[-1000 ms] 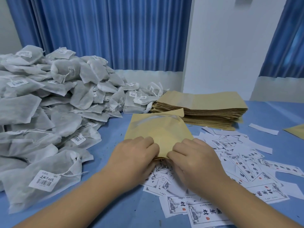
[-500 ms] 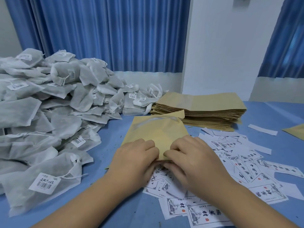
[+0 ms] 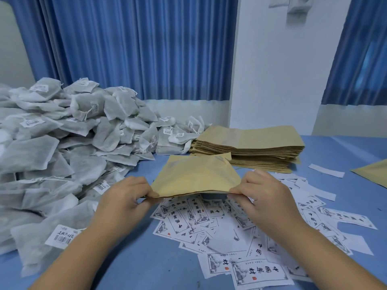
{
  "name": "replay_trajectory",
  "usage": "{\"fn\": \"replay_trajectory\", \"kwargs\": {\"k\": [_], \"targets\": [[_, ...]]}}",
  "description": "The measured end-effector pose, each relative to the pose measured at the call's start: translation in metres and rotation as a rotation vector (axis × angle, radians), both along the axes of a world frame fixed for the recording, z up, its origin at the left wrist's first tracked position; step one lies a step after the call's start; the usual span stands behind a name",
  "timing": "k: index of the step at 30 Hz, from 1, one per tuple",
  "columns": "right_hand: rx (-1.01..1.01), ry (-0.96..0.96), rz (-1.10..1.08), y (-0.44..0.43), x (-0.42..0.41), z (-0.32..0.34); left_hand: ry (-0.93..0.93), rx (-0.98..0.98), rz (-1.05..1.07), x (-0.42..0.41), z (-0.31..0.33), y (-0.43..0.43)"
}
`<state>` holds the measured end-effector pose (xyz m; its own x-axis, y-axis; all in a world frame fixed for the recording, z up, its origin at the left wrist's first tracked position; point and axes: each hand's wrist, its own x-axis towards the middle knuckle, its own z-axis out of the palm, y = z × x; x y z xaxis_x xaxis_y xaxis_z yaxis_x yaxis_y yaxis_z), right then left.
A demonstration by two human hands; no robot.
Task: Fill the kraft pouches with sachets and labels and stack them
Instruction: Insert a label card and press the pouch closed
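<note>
A kraft pouch (image 3: 196, 176) is lifted a little above the blue table, its mouth toward me. My left hand (image 3: 123, 200) pinches the mouth's left corner and my right hand (image 3: 263, 195) pinches the right corner. The mouth gapes slightly, with something grey showing inside. Under and in front of the pouch lie several printed paper labels (image 3: 209, 222). A big heap of white sachets (image 3: 62, 147) fills the left side. A stack of flat kraft pouches (image 3: 251, 145) stands behind the held pouch.
Another kraft pouch (image 3: 374, 172) lies at the right edge. Loose white paper strips (image 3: 326, 170) are scattered on the blue table (image 3: 146, 258). Blue curtains and a white wall close off the back.
My hands have slid apart from the pouch's middle to its two corners and raised the mouth edge off the labels. The view has tilted upward slightly.
</note>
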<state>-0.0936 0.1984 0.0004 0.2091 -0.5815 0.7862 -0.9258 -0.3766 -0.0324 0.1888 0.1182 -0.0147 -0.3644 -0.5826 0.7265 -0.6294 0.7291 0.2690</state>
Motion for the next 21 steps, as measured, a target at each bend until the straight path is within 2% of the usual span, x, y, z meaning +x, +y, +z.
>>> {"fn": "replay_trajectory", "kwargs": {"k": [4,7,9,11,13,15,17,21], "targets": [[-0.076,0.022,-0.026,0.0,0.002,0.001,0.133,0.06,0.012,-0.003,-0.004,-0.001],[-0.069,-0.001,-0.035,0.002,0.005,0.001,0.469,0.227,0.038,-0.01,-0.006,-0.001],[-0.008,-0.116,-0.041,0.004,0.007,0.0,0.783,0.54,-0.027,-0.012,-0.005,0.001],[0.135,-0.362,0.042,0.005,0.01,0.0,1.171,0.932,-0.238,-0.014,-0.001,0.004],[0.288,-0.591,0.172,0.005,0.014,0.0,1.416,1.195,-0.43,-0.016,0.002,0.007],[0.377,-0.654,0.242,0.004,0.018,-0.002,1.473,1.307,-0.525,-0.019,0.005,0.012],[0.412,-0.616,0.266,0.004,0.021,-0.004,1.527,1.371,-0.51,-0.023,0.007,0.013],[0.316,-0.54,0.278,0.008,0.023,-0.006,1.607,1.414,-0.406,-0.028,0.01,0.017]]}}
